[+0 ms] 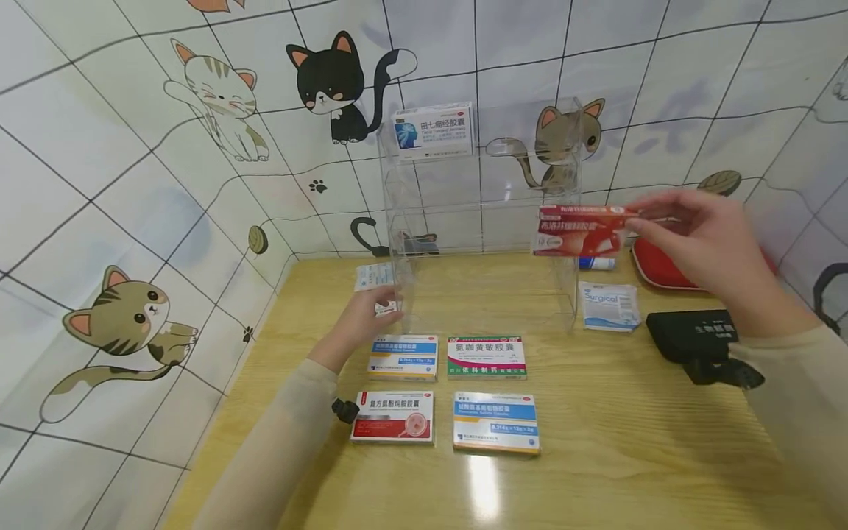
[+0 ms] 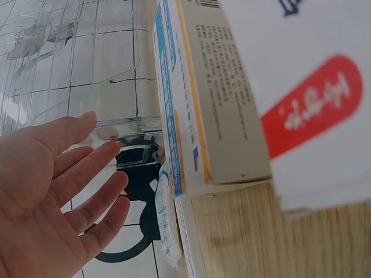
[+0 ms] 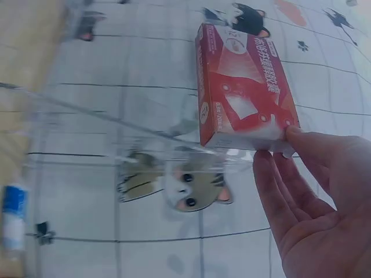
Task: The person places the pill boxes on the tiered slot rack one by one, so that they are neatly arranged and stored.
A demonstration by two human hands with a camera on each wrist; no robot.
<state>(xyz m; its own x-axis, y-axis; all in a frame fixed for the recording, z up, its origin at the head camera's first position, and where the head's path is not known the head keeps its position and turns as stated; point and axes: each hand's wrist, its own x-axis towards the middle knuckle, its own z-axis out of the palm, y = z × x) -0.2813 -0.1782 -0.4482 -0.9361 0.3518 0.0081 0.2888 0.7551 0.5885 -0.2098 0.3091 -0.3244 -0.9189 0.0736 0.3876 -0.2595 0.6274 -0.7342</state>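
Note:
My right hand [image 1: 709,232] pinches one end of a red medicine box [image 1: 579,230] between thumb and fingers. The box is in the air before the right side of a clear plastic display rack [image 1: 486,254]. In the right wrist view, the fingertips hold the red box [image 3: 246,87] by its lower edge. At the rack's lower left side is my left hand [image 1: 361,320]; the left wrist view shows this hand [image 2: 69,191] with loosely extended fingers by the clear edge. Whether it presses the rack I cannot tell. A white-and-blue medicine box [image 1: 433,131] stands on the rack's upper tier.
On the table lie two blue-and-white boxes [image 1: 404,357], a green-and-magenta box [image 1: 486,358] and a red-and-white box [image 1: 393,417]. To the right are a Surgical packet [image 1: 609,305], a black pouch [image 1: 689,335] and a red case [image 1: 662,265]. A packet [image 1: 374,276] lies left of the rack.

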